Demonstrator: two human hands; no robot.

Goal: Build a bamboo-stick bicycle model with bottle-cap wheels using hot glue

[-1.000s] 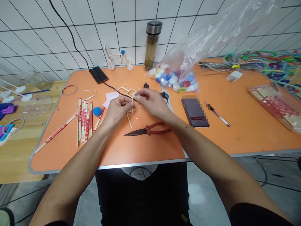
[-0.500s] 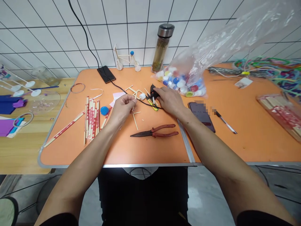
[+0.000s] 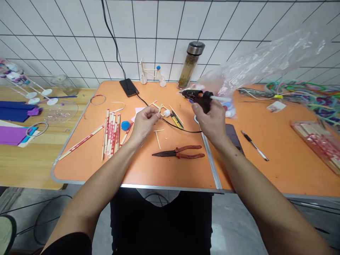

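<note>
My left hand [image 3: 145,122] pinches a small frame of wooden sticks [image 3: 160,108] with a white bottle cap [image 3: 167,113] at its end, just above the orange table [image 3: 138,166]. My right hand [image 3: 211,118] is closed round the grip of a black hot glue gun [image 3: 198,95], raised above the table with its nozzle pointing left. The gun's black cord [image 3: 180,129] trails across the table below it. Loose stick pieces [image 3: 158,136] lie under my left hand.
Red-handled pliers [image 3: 179,153] lie near the front. Wrapped chopsticks [image 3: 110,132] and a blue cap [image 3: 125,125] sit to the left. A clear bag of bottle caps [image 3: 255,67], a tea flask [image 3: 190,65], two phones [image 3: 129,87], yellow snips [image 3: 176,120], a stick bicycle model [image 3: 151,73] and a pen [image 3: 255,150] are around.
My right hand let go of the stick frame, reached right to the glue gun on the table, and has lifted it up. My left hand kept holding the frame.
</note>
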